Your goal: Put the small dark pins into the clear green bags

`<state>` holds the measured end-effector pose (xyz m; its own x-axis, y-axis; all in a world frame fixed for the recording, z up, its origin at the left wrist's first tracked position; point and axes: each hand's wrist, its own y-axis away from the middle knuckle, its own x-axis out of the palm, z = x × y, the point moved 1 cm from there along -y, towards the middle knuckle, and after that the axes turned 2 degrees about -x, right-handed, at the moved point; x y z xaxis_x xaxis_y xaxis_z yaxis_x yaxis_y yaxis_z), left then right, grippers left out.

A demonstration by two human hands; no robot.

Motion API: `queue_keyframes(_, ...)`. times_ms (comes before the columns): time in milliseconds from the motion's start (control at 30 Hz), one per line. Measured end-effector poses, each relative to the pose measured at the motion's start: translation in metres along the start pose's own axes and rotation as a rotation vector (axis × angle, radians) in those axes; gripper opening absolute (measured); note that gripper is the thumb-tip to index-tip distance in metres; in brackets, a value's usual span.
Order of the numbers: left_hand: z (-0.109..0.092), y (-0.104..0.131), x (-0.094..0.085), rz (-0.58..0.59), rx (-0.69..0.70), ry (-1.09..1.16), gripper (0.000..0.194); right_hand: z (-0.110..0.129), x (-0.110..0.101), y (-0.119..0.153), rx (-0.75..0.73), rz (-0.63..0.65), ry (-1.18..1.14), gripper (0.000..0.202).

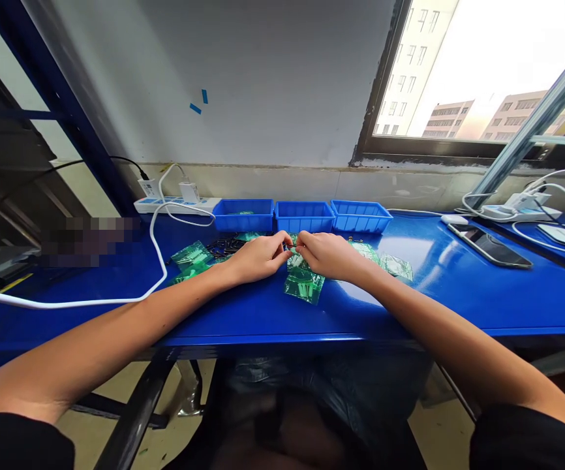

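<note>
My left hand [261,256] and my right hand [330,254] meet just in front of the bins, both with fingers pinched. Between the fingertips shows a small dark thin piece [293,245], too small to name, and both hands seem to grip it. Beneath and in front of them lie small green-tinted clear bags [305,288] with pale pieces inside. Left of my left hand is a heap of black, thin, screw-like pieces [224,247], with more green bags [192,257] around it. Further bags [397,266] lie beyond my right wrist, partly covered by it.
Three blue bins stand in a row at the wall: left [243,215], middle [305,212], right [361,215]. A white cable [154,241] crosses the blue table [263,316] on the left from a power strip [179,203]. A phone [488,245] lies at the right.
</note>
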<state>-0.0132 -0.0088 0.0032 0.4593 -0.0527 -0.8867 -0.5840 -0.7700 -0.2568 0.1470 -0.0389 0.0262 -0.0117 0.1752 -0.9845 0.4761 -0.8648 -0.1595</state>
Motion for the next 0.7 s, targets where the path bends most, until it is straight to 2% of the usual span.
queue_keyframes(167,-0.0014,0.0005,-0.0005,-0.011,-0.009,-0.009,0.015,0.0009,-0.0014,0.0006,0.0,0.026,-0.003,0.023)
queue_keyframes(333,-0.0013,0.0002,-0.0015,0.009,0.019,-0.034,0.021,0.0018,-0.0023,0.0012,0.001,0.037,-0.023,0.022)
queue_keyframes(500,-0.001,-0.0003,-0.0008,0.02,0.041,-0.022,0.026,0.0004,-0.0006,0.0013,-0.004,-0.015,-0.065,0.024)
queue_keyframes(700,-0.0013,-0.0026,0.0048,0.049,0.062,-0.107,0.027,-0.0037,0.0056,-0.0017,-0.014,0.011,-0.074,0.017)
